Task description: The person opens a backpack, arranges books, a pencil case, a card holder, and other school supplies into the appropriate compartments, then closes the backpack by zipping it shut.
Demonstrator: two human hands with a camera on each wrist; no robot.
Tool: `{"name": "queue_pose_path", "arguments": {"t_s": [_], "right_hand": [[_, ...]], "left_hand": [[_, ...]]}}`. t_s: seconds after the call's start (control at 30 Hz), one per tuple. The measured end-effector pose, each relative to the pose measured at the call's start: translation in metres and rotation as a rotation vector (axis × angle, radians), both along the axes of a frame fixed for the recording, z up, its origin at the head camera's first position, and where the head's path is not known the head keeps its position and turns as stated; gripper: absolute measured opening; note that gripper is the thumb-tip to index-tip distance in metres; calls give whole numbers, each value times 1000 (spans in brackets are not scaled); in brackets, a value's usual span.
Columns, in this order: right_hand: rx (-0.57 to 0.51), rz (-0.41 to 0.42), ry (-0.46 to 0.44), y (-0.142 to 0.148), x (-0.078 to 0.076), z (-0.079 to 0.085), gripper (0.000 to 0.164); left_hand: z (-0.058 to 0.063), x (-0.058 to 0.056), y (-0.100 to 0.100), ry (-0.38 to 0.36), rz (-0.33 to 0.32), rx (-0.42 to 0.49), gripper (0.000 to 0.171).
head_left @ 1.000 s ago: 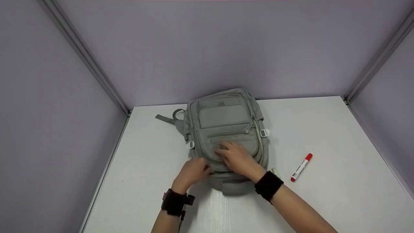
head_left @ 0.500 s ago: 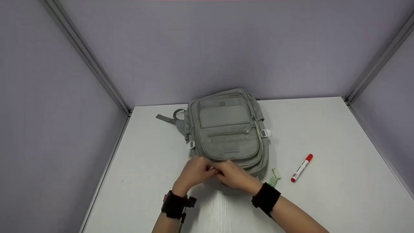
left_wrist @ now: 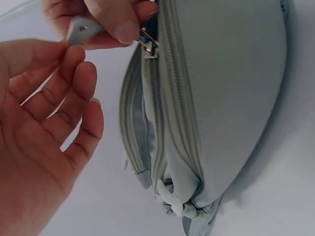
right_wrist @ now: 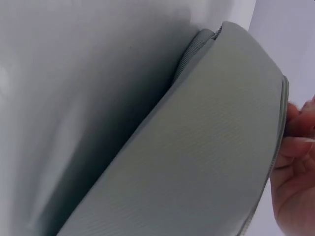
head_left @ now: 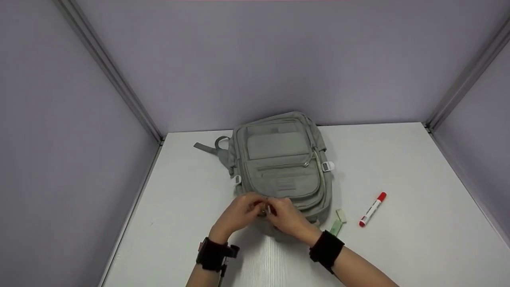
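A grey-green backpack (head_left: 285,181) lies on the table, its bottom towards me. At its near edge my left hand (head_left: 239,211) and right hand (head_left: 289,217) meet. In the left wrist view, my left hand (left_wrist: 44,113) pinches the end of a small grey zipper pull (left_wrist: 81,30) between thumb and forefinger, other fingers bent loosely. My right hand (left_wrist: 110,19) holds the pull's other part, its thumb beside the metal zipper slider (left_wrist: 149,49). Zipper teeth stand apart below the slider. In the right wrist view, the bag's bottom panel (right_wrist: 197,132) covers much of the work.
A red-capped marker (head_left: 372,209) lies on the white table (head_left: 398,159) right of the bag. Between them are a small cream block (head_left: 341,215) and a green block (head_left: 336,227). A loose strap (head_left: 205,148) extends left. Walls enclose the back and sides.
My right hand has come down from the front pocket to the near edge and joined the left hand. The two blocks, mostly covered by the right wrist before, now show.
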State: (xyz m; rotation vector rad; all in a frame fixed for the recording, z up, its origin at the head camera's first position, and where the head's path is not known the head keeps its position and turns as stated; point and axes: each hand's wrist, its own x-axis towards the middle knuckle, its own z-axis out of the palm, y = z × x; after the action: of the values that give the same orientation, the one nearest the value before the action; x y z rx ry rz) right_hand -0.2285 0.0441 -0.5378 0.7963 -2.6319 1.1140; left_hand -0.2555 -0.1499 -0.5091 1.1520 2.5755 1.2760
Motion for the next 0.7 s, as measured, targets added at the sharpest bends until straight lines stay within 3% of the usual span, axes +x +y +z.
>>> {"name": "queue_pose_path", "arguments": {"t_s": [0.17,0.3,0.53,0.7], "right_hand": [[1,-33,41,0,3,-2,9],[16,-61,47,1,8,-3,11],[60,-100,67,0,15,-1,9],[117,-128,75,2,19,1,15]], "left_hand": [[-9,-1,2,256,94,-119,31],[-15,2,6,444,118,-221,30],[-30,1,13,656,179,-325,12],[-35,0,16,748,203,-371,7]]}}
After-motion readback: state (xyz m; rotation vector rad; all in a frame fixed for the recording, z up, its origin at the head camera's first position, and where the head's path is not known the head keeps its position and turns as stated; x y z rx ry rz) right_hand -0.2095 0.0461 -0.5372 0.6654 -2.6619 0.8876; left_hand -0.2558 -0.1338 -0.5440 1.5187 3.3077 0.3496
